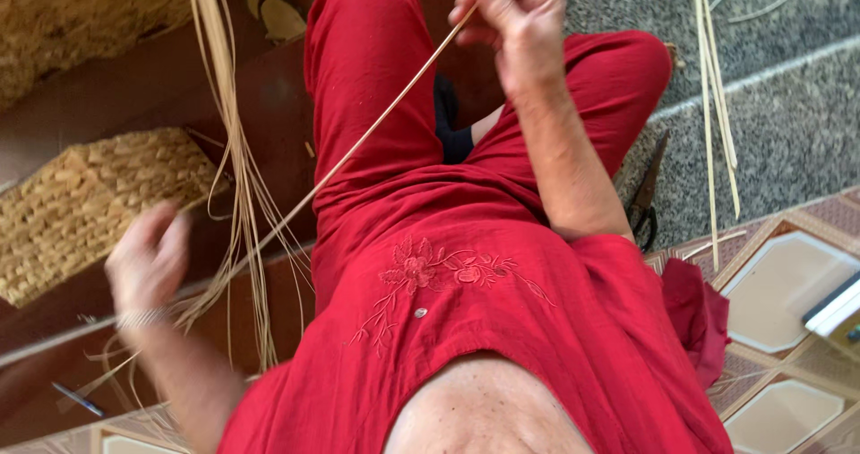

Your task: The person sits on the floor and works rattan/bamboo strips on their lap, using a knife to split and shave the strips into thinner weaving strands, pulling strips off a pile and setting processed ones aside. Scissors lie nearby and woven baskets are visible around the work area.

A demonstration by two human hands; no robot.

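I hold one long strip (358, 149) stretched between my two hands — it runs from the top centre of the frame down to the lower left, across my red trousers (376, 123). My right hand (511, 15), at top centre, has fingertips pinched together on the upper end. My left hand (148, 257), at lower left, is blurred; the strip reaches it, but I cannot tell whether the fingers are closed on it or merely alongside.

I judge the strip light, thin and springy — stiff enough to stay nearly straight under pull, yet likely to kink or split if bent sharply. Its smooth face may slide, so a pinch near each end, with slight tension, seems the safest hold.

A bundle of strips (237, 167) hangs down the left centre, fanning out near my left hand. More strips (712, 105) lie on the grey floor at upper right, with scissors (645, 199) at the right centre.

One woven basket (90, 203) sits at the left edge; its inside is not in view, so I cannot say what it holds. Another woven piece (72, 20) fills the upper left corner.
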